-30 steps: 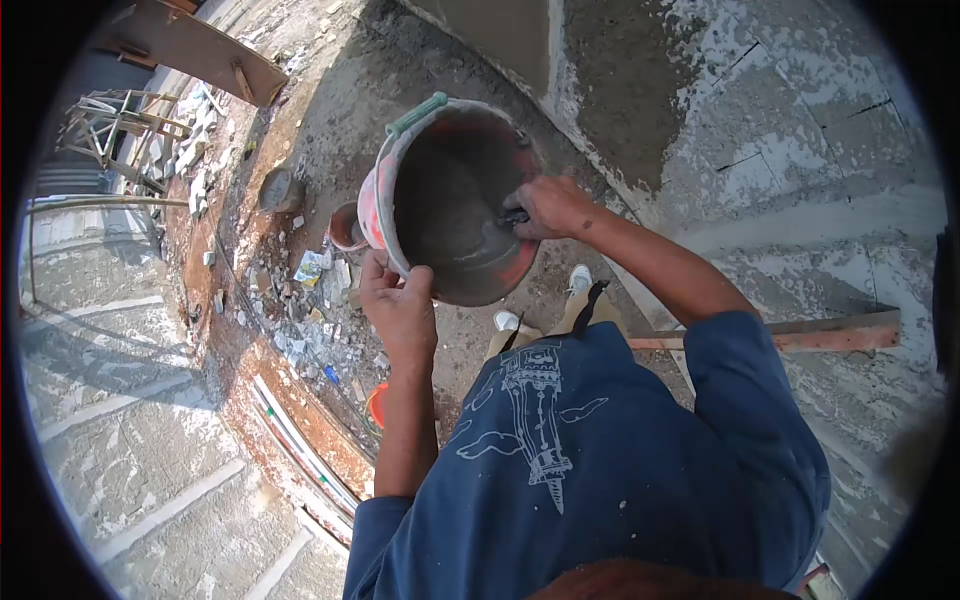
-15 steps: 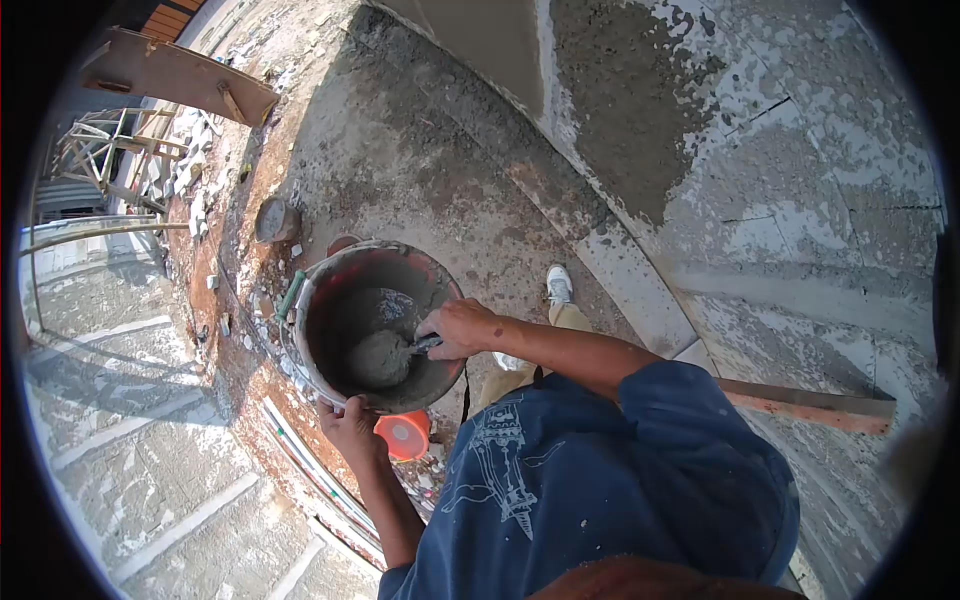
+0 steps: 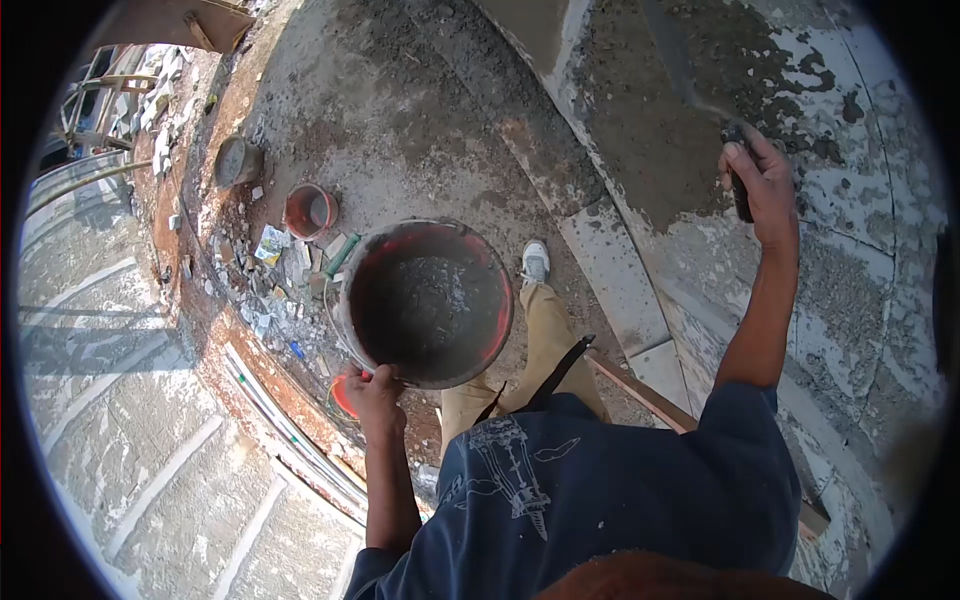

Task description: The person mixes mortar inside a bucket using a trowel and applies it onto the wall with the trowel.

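Observation:
My left hand (image 3: pixel 374 396) is closed on the near rim of a red bucket (image 3: pixel 505 305), holding it in front of my legs. Grey wet mortar (image 3: pixel 430 300) coats the inside of the bucket. Out to the right, my right hand (image 3: pixel 762 185) grips the dark handle of a trowel (image 3: pixel 738 185). Its long grey blade is hard to tell from the mortar and seems to lie along the wall. A dark patch of fresh mortar (image 3: pixel 640 130) covers that part of the rough grey wall (image 3: pixel 840 250).
On the ground to the left stand a small red bucket (image 3: pixel 312 210) and a grey mortar-crusted bucket (image 3: pixel 238 161). Rubble and litter (image 3: pixel 270 290) lie beside them. A wooden board (image 3: pixel 640 390) extends beside my legs at right. Long pale pipes (image 3: pixel 290 430) run at lower left.
My right hand has lifted the trowel out of the bucket and moved right and up to the wall. The load of mortar has left the bucket. The bucket has shifted slightly right.

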`<state>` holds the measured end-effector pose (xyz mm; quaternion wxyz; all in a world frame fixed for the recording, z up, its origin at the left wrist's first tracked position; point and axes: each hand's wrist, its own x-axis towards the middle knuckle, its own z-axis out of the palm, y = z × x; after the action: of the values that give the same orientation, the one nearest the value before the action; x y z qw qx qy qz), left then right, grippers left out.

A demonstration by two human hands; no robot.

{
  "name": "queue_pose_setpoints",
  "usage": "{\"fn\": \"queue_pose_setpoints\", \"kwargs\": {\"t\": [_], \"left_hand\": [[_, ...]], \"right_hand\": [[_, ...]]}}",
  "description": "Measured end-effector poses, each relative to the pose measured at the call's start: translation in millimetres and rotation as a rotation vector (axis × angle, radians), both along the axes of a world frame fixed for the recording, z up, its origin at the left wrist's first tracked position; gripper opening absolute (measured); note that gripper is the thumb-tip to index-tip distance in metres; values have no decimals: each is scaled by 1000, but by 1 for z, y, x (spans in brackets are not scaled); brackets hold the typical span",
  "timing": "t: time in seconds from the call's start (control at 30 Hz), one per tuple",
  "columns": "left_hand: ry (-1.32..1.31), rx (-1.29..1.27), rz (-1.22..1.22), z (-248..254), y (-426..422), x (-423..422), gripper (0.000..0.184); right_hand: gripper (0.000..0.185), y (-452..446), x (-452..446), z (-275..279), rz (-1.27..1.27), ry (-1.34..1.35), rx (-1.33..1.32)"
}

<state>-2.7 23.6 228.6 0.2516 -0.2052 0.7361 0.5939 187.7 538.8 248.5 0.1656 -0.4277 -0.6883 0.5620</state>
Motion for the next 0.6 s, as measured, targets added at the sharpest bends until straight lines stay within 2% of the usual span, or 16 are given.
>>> {"fn": "queue_pose_setpoints", "kwargs": {"t": [0.1, 0.17, 0.23, 0.3, 0.4, 0.5, 0.6], "left_hand": [[-8, 28, -86, 11, 18, -4, 30], [19, 91, -115, 33, 39, -3, 27], [76, 128, -177, 42, 45, -4, 25], [128, 124, -257, 57, 47, -5, 20], [321, 144, -321, 73, 56, -4, 16], [434, 193, -388, 102, 63, -7, 14], [444, 260, -337, 119, 65, -14, 14]], "right_hand": [[44, -56, -12, 53, 192, -227, 225], [46, -98, -36, 76, 448, -417, 359], [37, -131, -49, 57, 699, -443, 735], [26, -160, -76, 36, 831, -517, 1012], [13, -193, -105, 8, 788, -414, 1195], [17, -205, -122, 28, 886, -552, 1044], [29, -205, -135, 38, 999, -572, 793]]}}
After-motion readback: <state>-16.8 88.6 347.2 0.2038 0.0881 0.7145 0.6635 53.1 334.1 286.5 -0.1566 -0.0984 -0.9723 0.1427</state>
